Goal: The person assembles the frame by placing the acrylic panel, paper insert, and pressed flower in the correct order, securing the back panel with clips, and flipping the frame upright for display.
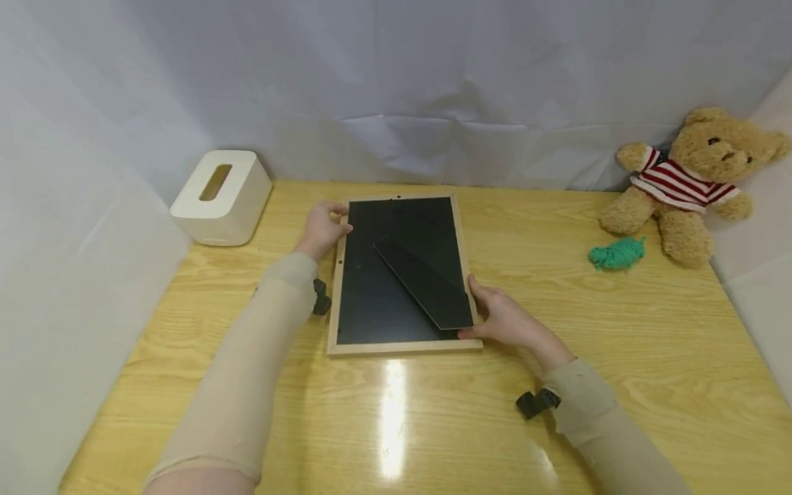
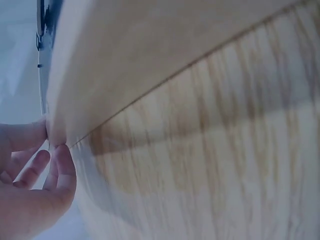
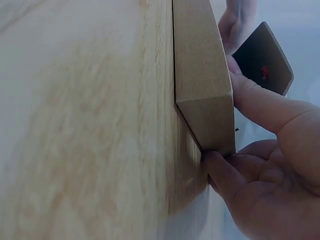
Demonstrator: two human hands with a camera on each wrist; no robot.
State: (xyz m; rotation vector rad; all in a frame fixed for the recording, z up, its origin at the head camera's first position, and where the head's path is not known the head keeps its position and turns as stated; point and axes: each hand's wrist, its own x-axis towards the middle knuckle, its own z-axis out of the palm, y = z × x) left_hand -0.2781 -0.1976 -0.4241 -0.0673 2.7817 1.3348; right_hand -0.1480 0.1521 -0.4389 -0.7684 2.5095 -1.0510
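Note:
A picture frame (image 1: 402, 348) with a light wooden border and a black back lies face down on the table, its short side towards me. A black stand flap (image 1: 427, 285) slants across the backing and lifts off it in the right wrist view. At the far left edge, my left hand (image 1: 323, 225) pinches the wooden border between thumb and fingers. My right hand (image 1: 504, 317) grips the right edge by the near corner. Close up, its fingers (image 3: 225, 175) reach to the underside of the wooden corner (image 3: 207, 117), with another digit over the top.
A white tissue box (image 1: 225, 199) stands at the back left. At the back right sits a teddy bear (image 1: 687, 182) in a striped shirt, with a green yarn-like bundle (image 1: 617, 254) before it. Grey-white cloth (image 1: 402, 89) hangs behind the wooden table (image 1: 346, 426).

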